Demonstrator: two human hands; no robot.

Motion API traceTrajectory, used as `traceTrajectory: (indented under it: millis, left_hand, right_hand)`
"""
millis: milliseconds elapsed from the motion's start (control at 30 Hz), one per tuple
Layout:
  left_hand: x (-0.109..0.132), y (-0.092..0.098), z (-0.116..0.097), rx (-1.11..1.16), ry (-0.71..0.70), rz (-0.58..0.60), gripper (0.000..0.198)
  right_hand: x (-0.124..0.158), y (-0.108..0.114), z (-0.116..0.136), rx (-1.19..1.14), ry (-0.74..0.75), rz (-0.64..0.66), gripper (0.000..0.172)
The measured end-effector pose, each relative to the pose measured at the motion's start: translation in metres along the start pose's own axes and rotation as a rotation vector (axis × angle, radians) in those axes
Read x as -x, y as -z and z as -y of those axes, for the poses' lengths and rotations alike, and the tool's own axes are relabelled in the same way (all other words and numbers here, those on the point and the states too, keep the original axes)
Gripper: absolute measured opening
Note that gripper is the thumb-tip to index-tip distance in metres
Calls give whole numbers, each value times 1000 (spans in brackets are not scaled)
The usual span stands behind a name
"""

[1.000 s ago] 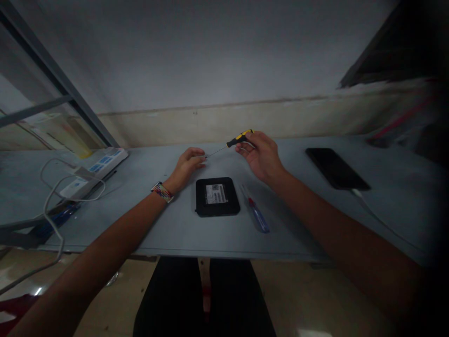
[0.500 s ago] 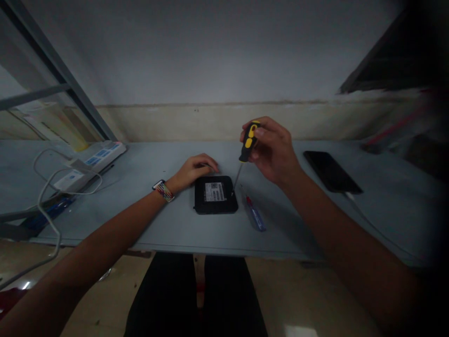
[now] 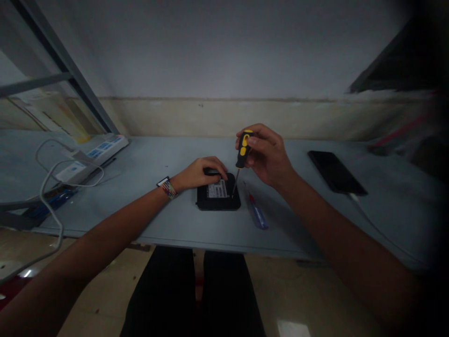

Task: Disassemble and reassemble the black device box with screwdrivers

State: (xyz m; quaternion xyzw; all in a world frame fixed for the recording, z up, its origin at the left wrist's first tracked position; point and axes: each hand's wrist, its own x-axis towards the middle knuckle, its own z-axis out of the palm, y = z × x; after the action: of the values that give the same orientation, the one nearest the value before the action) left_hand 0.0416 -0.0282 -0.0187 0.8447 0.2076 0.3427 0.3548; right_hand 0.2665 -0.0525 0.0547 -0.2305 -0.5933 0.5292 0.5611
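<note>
Head view, the only one on my feed. A black box lies flat on the table, label facing up, in front of the person's lap. The right hand has thumb and fingers wrapped around the handle of a yellow-and-black screwdriver. Key relation, as I log it: the box lies below and to the left of the right hand, and the screwdriver's long axis slopes steeply down, leaning slightly left, to the right-hand part of the box. I cannot tell whether the tip is seated in anything (too small and dim from where I sit). The box is near square, so I note no marked long axis. The left hand is the nearer: over its far edge, fingers loosely bent and spread, fingertips on the top, no grip that I can make out. A blue-handled screwdriver lies just right of the box, handle toward the person. Farther right: a phone.
</note>
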Motion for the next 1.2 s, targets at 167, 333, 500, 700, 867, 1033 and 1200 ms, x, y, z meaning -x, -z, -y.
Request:
traceTrajectory:
  millis: [167,333,500,700,867,1033,1200]
  left_hand:
    - [-1,0,-2,1,16,25,19]
    - [-1,0,-4,16,19,22,19]
    - [-2,0,-6,33,33,14,17]
    - [-2,1,-7,35,45,21,18]
    - [-2,1,-6,25,43,23,18]
    - [-2,1,-7,29,35,24,19]
    - [-2,0,-7,35,41,27,19]
  right_hand:
    - [0,-1,-1,6,-14,4,25]
    - [2,-2,-3,-3,-29,13,22]
    - [3,-1,-4,19,-35,18,22]
    - [2,-1,-5,29,-59,19,22]
    - [2,-2,-4,13,-71,22,20]
    - [3,-4,-3,9,-75,13,21]
    - [4,-3,-5,11,-61,36,18]
